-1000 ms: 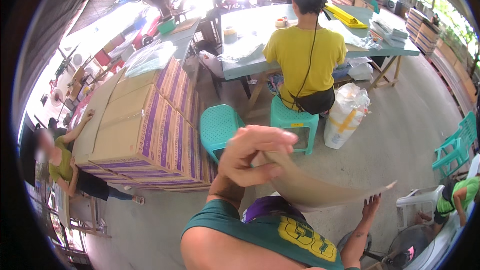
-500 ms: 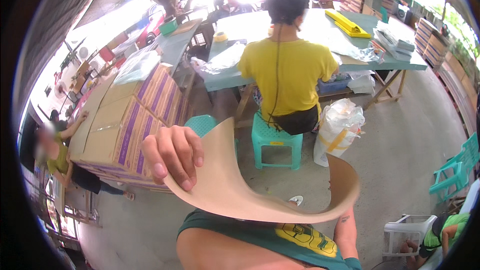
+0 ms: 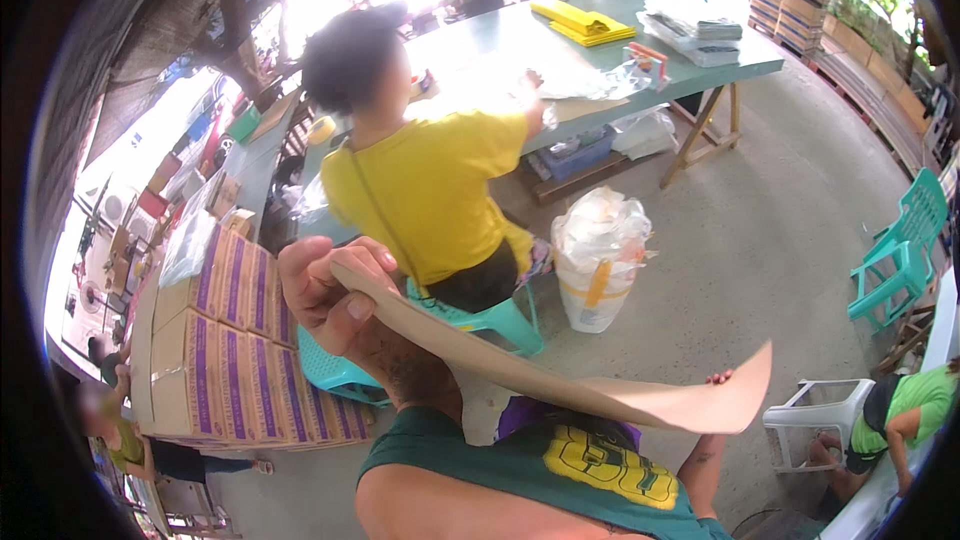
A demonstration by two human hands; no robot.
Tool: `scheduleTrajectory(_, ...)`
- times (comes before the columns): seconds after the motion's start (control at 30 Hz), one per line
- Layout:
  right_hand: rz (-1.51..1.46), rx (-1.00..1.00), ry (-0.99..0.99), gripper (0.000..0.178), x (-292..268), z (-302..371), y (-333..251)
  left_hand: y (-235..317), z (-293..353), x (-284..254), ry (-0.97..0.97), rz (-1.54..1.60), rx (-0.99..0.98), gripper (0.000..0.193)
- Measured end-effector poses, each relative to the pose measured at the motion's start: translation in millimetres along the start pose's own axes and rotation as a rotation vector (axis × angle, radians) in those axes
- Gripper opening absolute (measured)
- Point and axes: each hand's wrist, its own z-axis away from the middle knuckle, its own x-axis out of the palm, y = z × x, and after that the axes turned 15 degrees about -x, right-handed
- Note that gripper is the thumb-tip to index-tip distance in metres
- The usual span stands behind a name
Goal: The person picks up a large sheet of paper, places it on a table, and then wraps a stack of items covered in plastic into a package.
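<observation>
— What does the left hand (image 3: 335, 290) have hold of?

— A flat sheet of brown cardboard (image 3: 560, 375). The grip is closed on its left end, thumb on the near face and fingers curled over the far edge. The sheet runs from that hand down to the right and bends a little along its length.

— And the right hand (image 3: 718, 382)?

— Only its fingertips show, just behind the lower right edge of the cardboard, with the forearm coming up from below. I cannot tell whether that grip is closed on the sheet or only touching it.

— Where is the sheet in the scene?

— In the air, in front of the person's chest, above a dark green shirt (image 3: 540, 465) with a yellow print. It touches no surface.

— What lies around it?

— Just behind the left hand sits a teal plastic stool (image 3: 335, 375), and left of that a stack of brown cartons with purple stripes (image 3: 225, 340). Another person in a yellow shirt (image 3: 430, 190) sits on a second teal stool (image 3: 495, 320) with their back to the camera, reaching onto a long green surface (image 3: 600, 55). A white plastic sack (image 3: 598, 265) stands on the concrete floor (image 3: 780, 220) beside that person. Yellow sheets (image 3: 582, 22) and a pile of papers (image 3: 692, 32) lie on the green surface. A teal chair (image 3: 900, 250) stands well apart on the right.
</observation>
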Motion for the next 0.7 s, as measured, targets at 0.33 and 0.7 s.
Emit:
scheduleTrajectory(0.33, 0.346, 0.116, 0.202, 0.030, -34, -141, -167, -144, -101, 214, 0.505, -0.623, -0.371, 0.060)
scheduleTrajectory(0.7, 0.962, -0.239, 0.296, 0.035, -65, -379, -228, -309, -176, 345, 0.267, -0.623, -0.604, 0.024)
